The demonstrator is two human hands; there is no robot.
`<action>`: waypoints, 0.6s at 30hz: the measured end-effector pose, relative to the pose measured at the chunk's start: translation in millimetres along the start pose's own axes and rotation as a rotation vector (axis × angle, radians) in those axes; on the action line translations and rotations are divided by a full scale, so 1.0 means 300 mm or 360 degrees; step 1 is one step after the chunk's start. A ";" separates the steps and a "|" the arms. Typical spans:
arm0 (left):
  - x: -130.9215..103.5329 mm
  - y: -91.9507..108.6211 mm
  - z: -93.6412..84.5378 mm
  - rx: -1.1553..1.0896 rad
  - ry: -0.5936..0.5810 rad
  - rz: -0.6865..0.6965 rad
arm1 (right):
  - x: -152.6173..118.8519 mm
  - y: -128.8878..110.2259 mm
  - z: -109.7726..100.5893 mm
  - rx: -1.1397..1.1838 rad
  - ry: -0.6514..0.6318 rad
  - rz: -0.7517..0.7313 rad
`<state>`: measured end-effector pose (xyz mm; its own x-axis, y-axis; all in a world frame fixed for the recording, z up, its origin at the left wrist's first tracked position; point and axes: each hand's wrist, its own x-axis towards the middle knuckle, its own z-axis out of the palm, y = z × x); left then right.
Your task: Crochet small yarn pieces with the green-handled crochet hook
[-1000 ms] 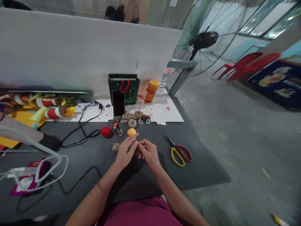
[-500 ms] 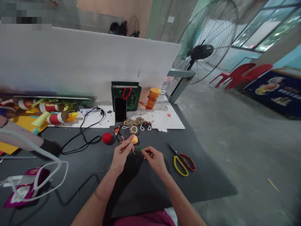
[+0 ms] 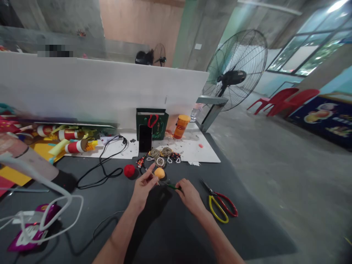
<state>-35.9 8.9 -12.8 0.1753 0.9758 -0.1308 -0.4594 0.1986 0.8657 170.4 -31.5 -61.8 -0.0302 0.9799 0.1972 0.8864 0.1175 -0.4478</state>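
Observation:
My left hand (image 3: 144,184) is closed in a pinch on a thin strand of yellow yarn, forefinger raised. Against its fingertips is a yellow yarn ball (image 3: 159,173); whether the hand also touches it is unclear. My right hand (image 3: 189,192) grips a slim green-handled crochet hook (image 3: 172,186), its thin metal end pointing left to the strand by the left fingers. The fine tip is too small to make out. Left of the hands lies a red yarn ball (image 3: 129,170). Scissors (image 3: 218,200) with one yellow and one red handle lie right of my right hand.
Beaded trinkets (image 3: 160,161) lie beyond the hands, before an upright phone (image 3: 145,138) and a green gift bag (image 3: 162,126). An orange bottle (image 3: 181,127) stands to their right. Black cable (image 3: 103,172) and a purple packet (image 3: 33,234) under white tubing (image 3: 70,198) occupy the left.
The camera view has tilted up, so everything sits lower. My right hand has drawn slightly away from the left, and more of the crochet hook shows. The left forefinger has lifted off the yellow ball.

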 end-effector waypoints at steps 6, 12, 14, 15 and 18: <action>0.013 -0.009 -0.007 0.0102 -0.0001 0.0055 | -0.070 0.032 -0.020 0.0039 0.0146 0.0129; 0.002 -0.003 0.007 0.0122 -0.0049 0.0094 | -0.073 -0.032 -0.059 0.0863 0.0386 0.0321; 0.001 -0.007 0.007 0.0147 -0.0074 0.0102 | -0.024 -0.085 -0.082 0.1075 0.0445 0.0222; 0.004 -0.009 0.005 0.0164 -0.0078 0.0113 | 0.008 -0.109 -0.095 0.1193 0.0444 0.0158; 0.027 -0.013 -0.005 0.0208 -0.0060 0.0183 | 0.104 -0.160 -0.132 0.1627 0.0293 0.0088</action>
<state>-34.2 16.3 -17.9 0.1616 0.9868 -0.0113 -0.3614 0.0698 0.9298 145.2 -12.9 0.6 0.1460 0.9583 0.2455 0.0672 0.2380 -0.9689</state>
